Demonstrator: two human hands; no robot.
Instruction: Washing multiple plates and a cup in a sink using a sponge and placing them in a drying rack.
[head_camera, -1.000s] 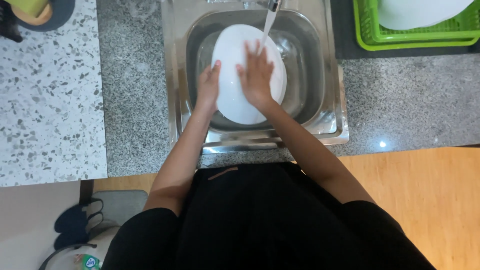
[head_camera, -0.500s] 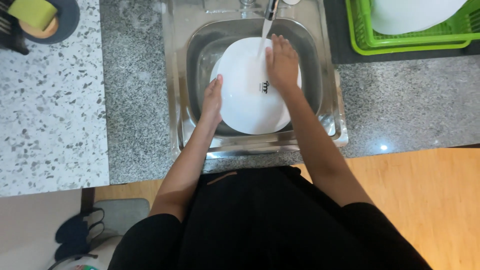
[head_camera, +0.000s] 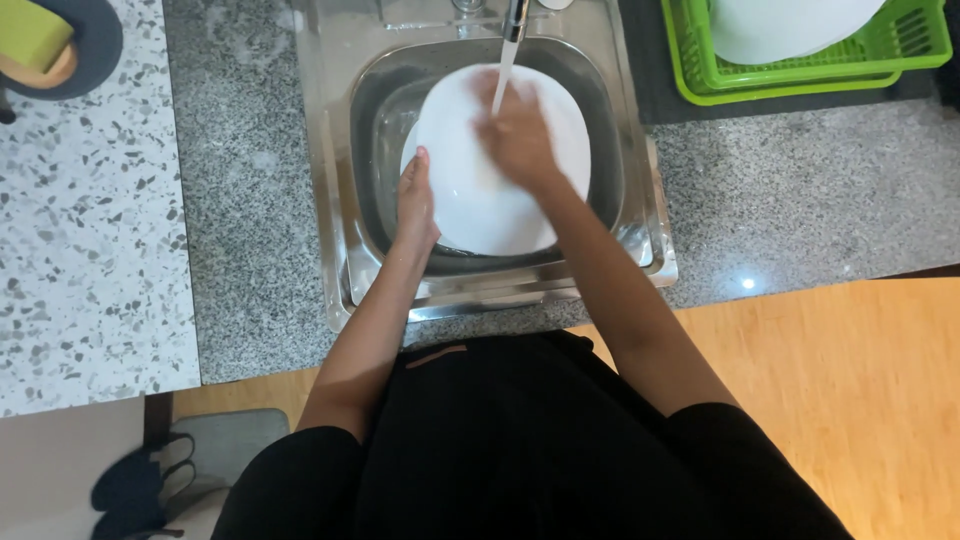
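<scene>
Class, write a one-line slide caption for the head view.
Left hand steadies a white plate in a steel sink while right hand rubs it under running water.

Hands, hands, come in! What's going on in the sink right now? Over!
Left hand grips white plate edge. Right hand flat on its face, under tap stream. Plate over steel sink. Nothing in the way.

Head camera looks steeply down, close above the sink (head_camera: 340, 250)
</scene>
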